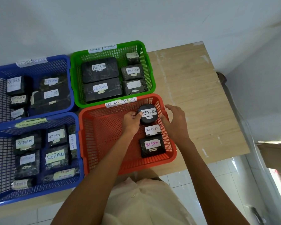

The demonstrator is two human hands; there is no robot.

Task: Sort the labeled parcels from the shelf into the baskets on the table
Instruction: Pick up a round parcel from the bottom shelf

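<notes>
The left hand (131,121) sets the round parcel (148,115) in the red basket (102,132) with its fingers (136,116) clamped on it, the right hand (174,122) is spread open, and letting go should come next.

Two blue baskets (60,57) (39,196); one green basket (88,103); one red basket (104,143); two hands (131,122) (175,122).

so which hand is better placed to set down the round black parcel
Left: the left hand grips the round black parcel over the red plastic basket; the right hand hovers open.

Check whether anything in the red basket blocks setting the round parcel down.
Nothing visible does. The left hand pinches the round parcel in the far right corner of the red basket; two other parcels lie nearer.
</notes>
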